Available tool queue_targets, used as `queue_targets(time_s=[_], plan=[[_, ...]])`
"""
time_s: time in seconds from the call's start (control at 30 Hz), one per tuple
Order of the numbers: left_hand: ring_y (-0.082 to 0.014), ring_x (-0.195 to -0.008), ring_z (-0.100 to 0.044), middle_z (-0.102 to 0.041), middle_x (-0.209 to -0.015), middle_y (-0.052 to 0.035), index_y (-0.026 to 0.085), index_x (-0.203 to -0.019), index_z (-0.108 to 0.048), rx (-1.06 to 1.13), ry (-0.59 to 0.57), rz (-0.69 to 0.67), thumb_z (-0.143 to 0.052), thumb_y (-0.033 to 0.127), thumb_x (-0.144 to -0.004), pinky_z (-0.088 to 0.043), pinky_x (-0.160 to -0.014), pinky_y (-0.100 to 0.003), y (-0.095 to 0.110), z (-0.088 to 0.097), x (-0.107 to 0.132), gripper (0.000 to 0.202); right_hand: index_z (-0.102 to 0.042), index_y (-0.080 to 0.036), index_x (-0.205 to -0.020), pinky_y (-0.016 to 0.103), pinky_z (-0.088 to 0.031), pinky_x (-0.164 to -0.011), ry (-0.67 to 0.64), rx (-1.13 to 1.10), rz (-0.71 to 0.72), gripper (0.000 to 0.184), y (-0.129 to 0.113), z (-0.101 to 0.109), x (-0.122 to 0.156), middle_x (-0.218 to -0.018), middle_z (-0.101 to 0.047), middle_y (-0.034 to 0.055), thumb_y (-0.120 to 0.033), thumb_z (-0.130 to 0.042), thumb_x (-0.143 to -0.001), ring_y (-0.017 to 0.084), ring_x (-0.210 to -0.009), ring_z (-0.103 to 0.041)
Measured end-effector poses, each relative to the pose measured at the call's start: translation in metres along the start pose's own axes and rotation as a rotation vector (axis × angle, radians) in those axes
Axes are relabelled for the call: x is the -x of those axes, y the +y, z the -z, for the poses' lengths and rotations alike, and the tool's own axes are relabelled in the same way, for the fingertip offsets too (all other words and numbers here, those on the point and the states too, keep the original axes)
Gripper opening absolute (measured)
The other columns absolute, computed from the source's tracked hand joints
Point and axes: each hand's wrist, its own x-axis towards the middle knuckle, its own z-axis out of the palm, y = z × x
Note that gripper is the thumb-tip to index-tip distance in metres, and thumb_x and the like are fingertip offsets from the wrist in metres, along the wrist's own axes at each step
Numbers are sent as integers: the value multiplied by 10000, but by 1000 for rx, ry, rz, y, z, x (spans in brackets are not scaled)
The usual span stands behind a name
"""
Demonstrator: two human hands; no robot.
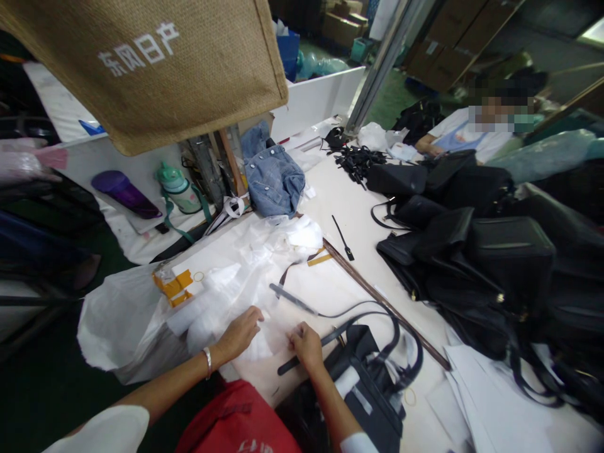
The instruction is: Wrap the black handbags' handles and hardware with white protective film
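Note:
Over the near part of the white table, my left hand (241,332) has its fingers curled on a thin, translucent white packing sheet (271,336). Across from it, my right hand (306,345) is closed in a pinch at the sheet's other side. What kind of sheet it is, I cannot make out. A black handbag (370,396) lies beside my right forearm, its handles and a long black strap (295,298) stretched over the table. Crumpled white packing material (212,292) is heaped beyond and left of my left hand.
Black bags (509,251) are piled on the right, with white paper sheets (495,396) in front. A brown strip (382,299) crosses the table. A burlap bag (189,75) hangs at upper left above bottles (177,187) and a denim item (274,173). Another person (465,132) sits across.

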Motion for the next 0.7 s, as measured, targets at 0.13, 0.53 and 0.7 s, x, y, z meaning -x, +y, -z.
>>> queue_targets(time_s=[0.13,0.53,0.7], plan=[[-212,-957,-549,-563,-1029,-57,218,-1034,-533,-84,-10,-42,-382,144,-880,-456,-872,-362,14,4,-2,228,-448,-215,-731,237,-452,-569,-128,-129,8,164,1,-4,1,-630,-644,-6,-286,-453,-879,136,-555,-610],[-245,-888,-526,-602,-850,-83,182,-756,-611,-340,-221,-261,-461,308,-922,-399,-813,-402,21,23,-2,257,-450,-214,-872,224,-430,-503,-187,-172,-23,41,8,11,-5,-604,-628,-35,-224,-483,-849,136,-510,-602],[-245,-998,-542,-595,-1097,-108,187,-1127,-579,-258,-73,-157,-372,264,-950,-399,-908,-412,41,40,-13,283,-489,-212,-820,218,-378,-561,-146,96,90,29,-7,29,2,-614,-651,-27,-208,-515,-834,133,-558,-606]])
